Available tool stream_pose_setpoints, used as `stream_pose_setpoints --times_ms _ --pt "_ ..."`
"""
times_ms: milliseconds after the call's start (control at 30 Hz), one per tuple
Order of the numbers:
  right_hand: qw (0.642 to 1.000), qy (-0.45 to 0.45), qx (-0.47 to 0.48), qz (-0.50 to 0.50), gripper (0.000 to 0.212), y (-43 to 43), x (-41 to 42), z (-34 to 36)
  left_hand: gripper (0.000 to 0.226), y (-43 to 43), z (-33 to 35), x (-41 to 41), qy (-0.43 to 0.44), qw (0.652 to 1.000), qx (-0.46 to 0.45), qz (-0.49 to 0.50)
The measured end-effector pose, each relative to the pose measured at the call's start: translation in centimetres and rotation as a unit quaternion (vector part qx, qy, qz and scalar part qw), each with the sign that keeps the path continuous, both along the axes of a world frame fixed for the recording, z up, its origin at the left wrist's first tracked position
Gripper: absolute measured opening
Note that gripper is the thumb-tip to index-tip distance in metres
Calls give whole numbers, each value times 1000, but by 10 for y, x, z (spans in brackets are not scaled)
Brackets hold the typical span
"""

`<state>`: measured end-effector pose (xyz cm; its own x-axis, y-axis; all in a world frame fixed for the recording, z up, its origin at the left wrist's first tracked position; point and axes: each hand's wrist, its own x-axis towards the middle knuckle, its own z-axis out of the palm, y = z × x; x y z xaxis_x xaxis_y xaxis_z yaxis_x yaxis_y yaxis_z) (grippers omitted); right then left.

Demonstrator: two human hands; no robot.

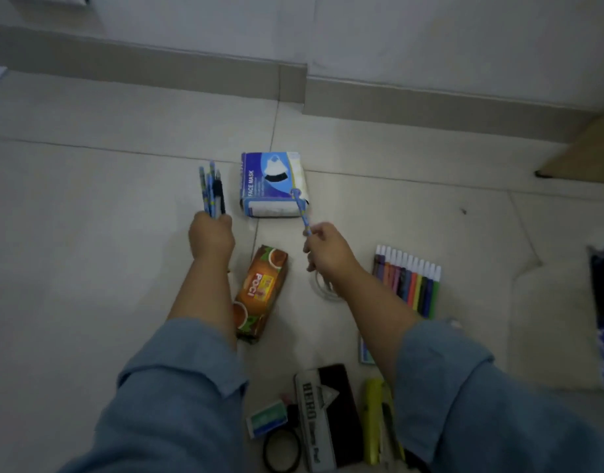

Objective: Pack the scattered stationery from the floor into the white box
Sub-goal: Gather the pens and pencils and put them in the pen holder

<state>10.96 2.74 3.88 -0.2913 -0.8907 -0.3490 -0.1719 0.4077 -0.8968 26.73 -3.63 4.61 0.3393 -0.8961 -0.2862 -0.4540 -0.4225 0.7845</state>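
Left hand [211,233] clamped round a bunch of pens [212,187], tips pointing far. Right hand [324,249] pinching a single blue pen [300,208] by its near end, fingers closed on it, far end over the near edge of the white box [273,184]. Box marked face mask, lying on the floor [89,199] just beyond both hands, between them; opening not clear from here.

Step in hand, as judged: get pens into box. Best to feed the single pen lengthwise through the opening, then tip the bunch in together, keeping the bundle tight so none slip out.

Around: brown tea carton [259,291] near, between the forearms, close to the left arm's path back. Row of coloured markers [408,283] right of the right wrist. Nearest: black-and-white tin [322,414], yellow-green stapler [377,421], small eraser box [266,419], black ring [282,450], white cord loop [322,288] partly under the right arm. Nothing lying between hands and box.
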Motion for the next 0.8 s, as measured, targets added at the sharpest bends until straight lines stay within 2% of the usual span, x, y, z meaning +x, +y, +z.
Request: stream_pose_setpoints --times_ms 67,133,200,300,400,567,667,733,800 --pt "997 -73 30 -22 14 8 -6 10 19 5 20 -27 212 977 25 8" --pt "990 -129 35 -47 21 15 -20 23 25 21 34 -58 380 920 84 -38" --pt "983 -160 36 -76 20 25 -40 38 26 41 43 -92 427 889 118 -118" --pt "978 -176 38 -108 36 55 -79 59 25 82 55 -133 356 889 141 -251" --pt "979 -141 42 -138 60 88 -123 71 20 117 68 -170 277 884 122 -356" --pt "971 -170 42 -164 47 127 -158 64 29 168 82 -220 92 845 82 -520" --pt "963 -172 83 -191 49 142 -167 60 12 189 87 -234 0 842 104 -529" --pt "951 -203 81 -218 36 151 -177 62 18 193 86 -235 45 859 141 -490" --pt "921 -283 42 -263 18 158 -191 66 26 193 85 -234 91 877 152 -448"
